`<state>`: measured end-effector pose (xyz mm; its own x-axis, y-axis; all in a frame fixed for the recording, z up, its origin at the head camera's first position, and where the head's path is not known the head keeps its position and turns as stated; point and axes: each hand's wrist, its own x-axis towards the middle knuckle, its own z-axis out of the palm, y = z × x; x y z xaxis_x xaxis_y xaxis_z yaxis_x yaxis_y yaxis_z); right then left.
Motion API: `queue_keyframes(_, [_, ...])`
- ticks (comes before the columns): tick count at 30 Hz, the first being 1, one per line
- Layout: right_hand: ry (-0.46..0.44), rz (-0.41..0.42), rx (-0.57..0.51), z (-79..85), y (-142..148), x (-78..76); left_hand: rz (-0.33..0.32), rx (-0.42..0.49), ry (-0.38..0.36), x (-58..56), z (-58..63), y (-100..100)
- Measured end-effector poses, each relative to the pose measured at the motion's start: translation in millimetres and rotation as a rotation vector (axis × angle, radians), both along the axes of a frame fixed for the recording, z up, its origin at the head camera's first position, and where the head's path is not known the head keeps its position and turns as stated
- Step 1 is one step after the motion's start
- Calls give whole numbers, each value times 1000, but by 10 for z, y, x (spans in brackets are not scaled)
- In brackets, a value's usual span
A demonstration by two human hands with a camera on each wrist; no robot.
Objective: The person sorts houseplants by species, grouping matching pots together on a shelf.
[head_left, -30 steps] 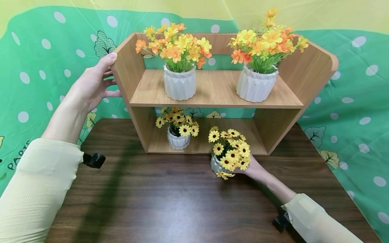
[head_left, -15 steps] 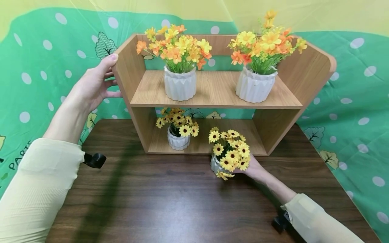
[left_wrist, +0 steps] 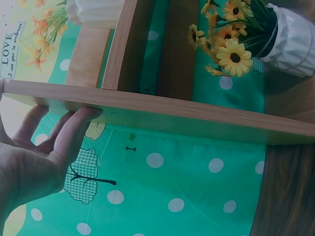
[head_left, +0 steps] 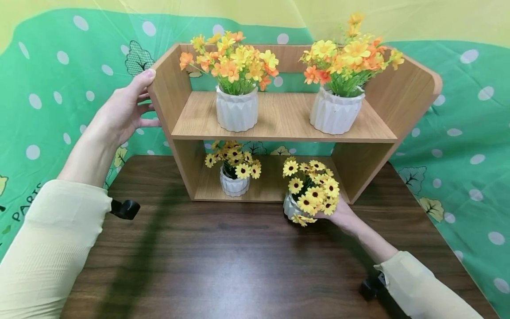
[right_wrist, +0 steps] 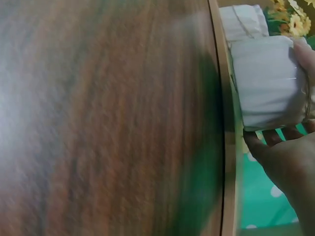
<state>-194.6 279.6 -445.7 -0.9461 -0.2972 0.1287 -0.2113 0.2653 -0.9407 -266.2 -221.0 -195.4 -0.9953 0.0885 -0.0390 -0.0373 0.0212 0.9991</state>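
Observation:
My right hand (head_left: 343,215) grips a small white ribbed flowerpot (head_left: 291,207) of yellow daisies (head_left: 312,188) just in front of the wooden shelf's lower level. In the right wrist view, the fingers curl round the pot (right_wrist: 266,81), which is tipped; the table is blurred. My left hand (head_left: 121,108) rests against the shelf's (head_left: 284,117) left side panel. Its thumb lies at the front edge, and its fingertips (left_wrist: 88,113) touch the outer face. Inside the lower level, at left, stands a matching potted daisy plant (head_left: 235,181).
Two larger white pots (head_left: 237,110) with orange and yellow flowers stand on the upper level, one left and one at the right (head_left: 336,113). The shelf stands on a dark wooden table (head_left: 223,261). Behind it hangs a green dotted cloth (head_left: 474,119).
The right hand has carried the potted daisies a little to the right and towards the shelf within the last half second. My left hand stays against the side panel.

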Motion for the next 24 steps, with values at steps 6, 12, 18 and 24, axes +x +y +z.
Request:
queue_keyframes(6, [71,0,-15,47,90,-92,3,0,1,-8,5,2])
queue_keyframes(12, [67,-19,8,70,174,-206,6,0,0,-18,7,-2])
queue_keyframes(18, [23,-51,50,106,222,-299,9,1,-4,-22,5,-6])
queue_keyframes(24, [-33,-66,40,163,231,-352,8,-8,-2,-17,-3,-2])
